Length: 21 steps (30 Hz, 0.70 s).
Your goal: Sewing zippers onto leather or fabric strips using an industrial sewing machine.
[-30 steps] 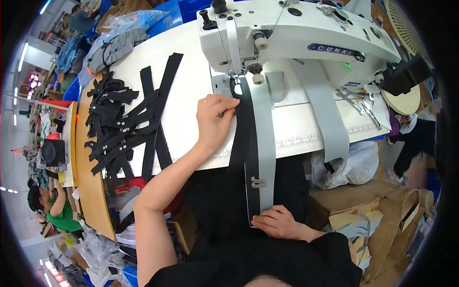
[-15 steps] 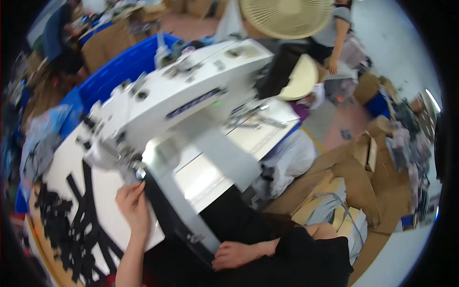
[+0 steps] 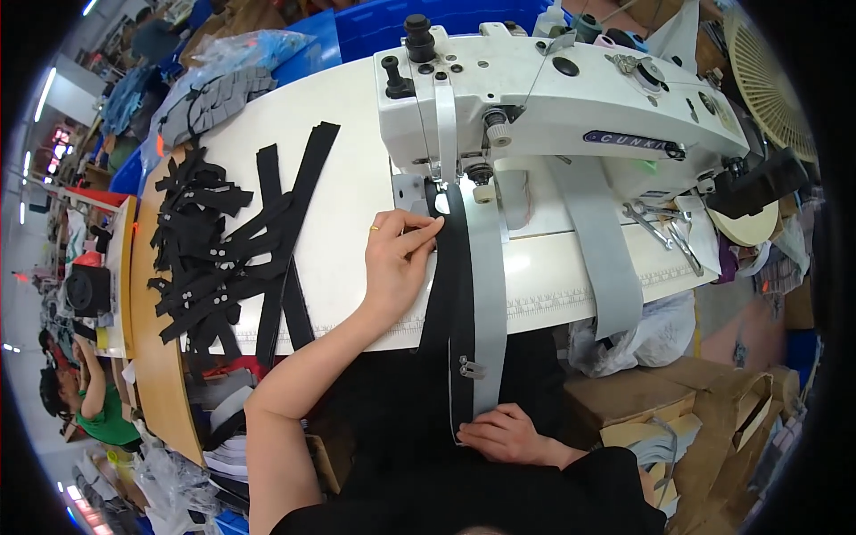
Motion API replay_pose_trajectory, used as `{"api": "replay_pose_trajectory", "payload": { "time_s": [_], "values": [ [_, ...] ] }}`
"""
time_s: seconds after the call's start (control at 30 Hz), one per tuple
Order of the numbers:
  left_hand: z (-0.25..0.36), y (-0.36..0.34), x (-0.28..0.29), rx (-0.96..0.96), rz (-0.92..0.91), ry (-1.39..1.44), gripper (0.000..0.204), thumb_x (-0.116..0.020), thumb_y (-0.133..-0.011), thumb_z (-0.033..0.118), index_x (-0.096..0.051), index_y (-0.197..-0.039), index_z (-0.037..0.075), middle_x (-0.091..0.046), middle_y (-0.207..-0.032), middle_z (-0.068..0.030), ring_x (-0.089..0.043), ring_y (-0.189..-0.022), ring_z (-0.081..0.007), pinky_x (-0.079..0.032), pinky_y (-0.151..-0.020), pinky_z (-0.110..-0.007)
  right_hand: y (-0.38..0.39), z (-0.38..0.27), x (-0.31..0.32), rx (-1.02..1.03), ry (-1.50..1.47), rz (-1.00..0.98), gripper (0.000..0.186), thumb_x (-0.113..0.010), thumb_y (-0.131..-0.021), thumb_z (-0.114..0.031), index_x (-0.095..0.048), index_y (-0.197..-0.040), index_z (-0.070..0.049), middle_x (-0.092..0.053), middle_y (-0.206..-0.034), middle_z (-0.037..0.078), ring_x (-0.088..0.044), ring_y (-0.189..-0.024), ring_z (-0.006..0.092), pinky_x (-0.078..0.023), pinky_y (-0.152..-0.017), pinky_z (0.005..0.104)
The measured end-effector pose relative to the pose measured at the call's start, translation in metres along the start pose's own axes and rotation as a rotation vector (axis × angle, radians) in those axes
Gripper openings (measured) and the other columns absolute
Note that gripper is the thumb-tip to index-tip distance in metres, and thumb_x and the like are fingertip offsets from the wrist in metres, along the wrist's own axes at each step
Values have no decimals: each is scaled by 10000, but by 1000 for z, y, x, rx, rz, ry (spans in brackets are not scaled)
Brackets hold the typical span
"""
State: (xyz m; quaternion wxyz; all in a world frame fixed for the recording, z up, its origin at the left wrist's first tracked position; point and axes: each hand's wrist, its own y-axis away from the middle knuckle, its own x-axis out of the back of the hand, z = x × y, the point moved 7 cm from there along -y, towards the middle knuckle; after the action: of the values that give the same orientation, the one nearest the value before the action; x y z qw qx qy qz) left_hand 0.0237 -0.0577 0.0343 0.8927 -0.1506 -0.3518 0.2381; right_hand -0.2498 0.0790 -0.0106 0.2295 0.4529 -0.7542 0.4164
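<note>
A white sewing machine [image 3: 553, 111] stands on the table. Beneath its presser foot run a black fabric strip [image 3: 450, 290] and a grey strip [image 3: 489, 294], side by side, reaching down past the table's front edge. My left hand [image 3: 397, 263] is closed, thumb and forefinger pinched at the black strip's left edge just below the foot. At the strips' lower end, over my lap, my right hand [image 3: 508, 435] has its fingers closed on the fabric. A small metal piece [image 3: 471, 366], possibly a zipper slider, sits on the strips above that hand.
Left on the table lies a heap of black strips [image 3: 214, 259] with small metal pieces. Another grey strip [image 3: 599, 241] hangs over the table edge. Wrenches [image 3: 664, 230] lie at right, near a fan [image 3: 771, 76]. Cardboard boxes [image 3: 624, 401] stand below. Someone in green [image 3: 105, 415] is at far left.
The view has swung toward the left and sharpened, showing more of the black heap. Both hands stay at about the same places on the strips.
</note>
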Motion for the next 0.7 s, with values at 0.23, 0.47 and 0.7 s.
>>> {"api": "replay_pose_trajectory", "payload": {
  "time_s": [0.23,0.47,0.7],
  "values": [
    [5,-1,-3,-64,-11,-45,343,-730,-818,-109,-799,-1122,32,-689,-1009,-88,-588,-982,-270,-530,-810,-355,-11,6,8,-24,-31,37,266,-781,-851,-132,-782,-1117,-115,-750,-1170,0,-681,-993,148,-480,-875,329],
    [-4,-2,0,-16,51,16,276,-768,-810,-59,-819,-1060,44,-740,-964,-77,-644,-952,-253,-525,-826,-342,-30,17,18,-43,-28,89,264,-792,-838,-111,-778,-1101,-98,-750,-1151,6,-680,-984,157,-479,-867,338],
    [-5,-1,-3,27,37,23,319,-771,-809,-66,-820,-1095,65,-740,-1012,-72,-643,-969,-250,-544,-855,-326,-53,26,27,-67,-11,141,271,-817,-817,-119,-778,-1085,-92,-749,-1116,8,-673,-964,166,-469,-860,343]
  ]
}}
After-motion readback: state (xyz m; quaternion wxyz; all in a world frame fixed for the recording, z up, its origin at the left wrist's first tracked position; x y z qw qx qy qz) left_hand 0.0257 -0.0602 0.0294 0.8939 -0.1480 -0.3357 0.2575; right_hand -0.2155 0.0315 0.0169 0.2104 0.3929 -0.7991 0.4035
